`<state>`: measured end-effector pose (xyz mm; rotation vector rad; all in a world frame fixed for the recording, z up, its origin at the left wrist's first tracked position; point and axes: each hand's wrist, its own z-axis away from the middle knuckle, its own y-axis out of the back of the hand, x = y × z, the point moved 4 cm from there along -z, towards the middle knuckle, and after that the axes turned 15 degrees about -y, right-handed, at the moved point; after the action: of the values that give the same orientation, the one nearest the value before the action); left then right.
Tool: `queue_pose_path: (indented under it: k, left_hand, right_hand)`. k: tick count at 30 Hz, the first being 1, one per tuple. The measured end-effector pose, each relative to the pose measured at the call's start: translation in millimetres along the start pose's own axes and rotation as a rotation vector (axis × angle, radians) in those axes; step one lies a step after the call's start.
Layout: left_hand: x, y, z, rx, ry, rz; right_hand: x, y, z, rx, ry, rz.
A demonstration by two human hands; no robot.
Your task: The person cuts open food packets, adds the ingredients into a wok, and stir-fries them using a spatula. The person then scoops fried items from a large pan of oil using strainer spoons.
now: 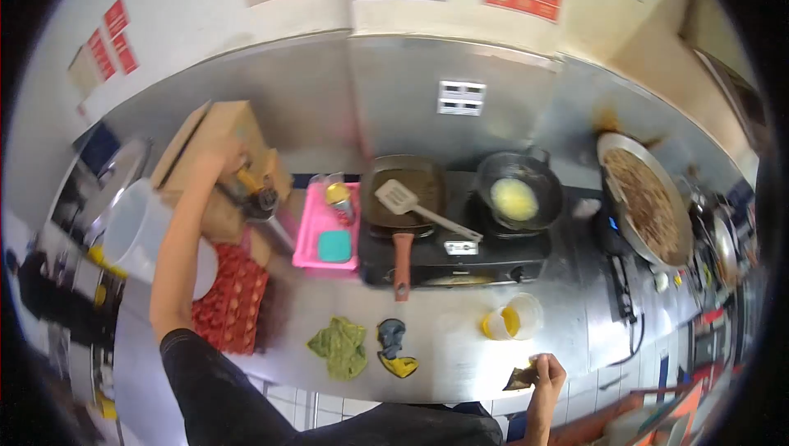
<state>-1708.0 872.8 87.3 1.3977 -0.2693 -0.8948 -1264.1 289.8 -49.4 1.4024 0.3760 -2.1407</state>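
Observation:
My left hand (220, 154) reaches far left, over the cardboard box (197, 171) and beside a metal canister (267, 207) with utensil handles in it. Its fingers are blurred, so any grip is unclear. Low at the front edge, my right hand (549, 372) pinches a small dark brown piece with a yellowish edge (520, 378); its kind is not clear. Just above that hand are a clear cup (528, 314) and a tipped cup of yellow liquid (499, 324). A pale yellow egg mixture (514, 198) lies in the black pan (549, 176).
A slotted spatula (398, 198) rests across the square pan (403, 269) on the stove. Left of it are a pink tray (302, 242) and red egg trays (230, 298). Green cloth (339, 349) and grey-yellow cloth (391, 339) lie in front. A large pan of brown food (645, 199) stands right.

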Motion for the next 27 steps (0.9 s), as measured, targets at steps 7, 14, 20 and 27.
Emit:
queue_pose_path:
  k: [7, 14, 20, 27]
  left_hand:
    - [147, 99, 157, 0.856, 0.004, 1.014]
    - [490, 26, 169, 0.917, 0.059, 2.123]
    - [733, 98, 144, 0.508, -0.350, 1.816]
    - [975, 188, 103, 0.306, -0.886, 1.714]
  right_hand:
    - [25, 21, -7, -0.144, -0.143, -0.098]
    - [61, 125, -46, -0.066, -0.322, -0.325]
    - [70, 285, -78, -0.190, -0.317, -0.778]
    - [58, 473, -57, 0.040, -0.039, -0.782]
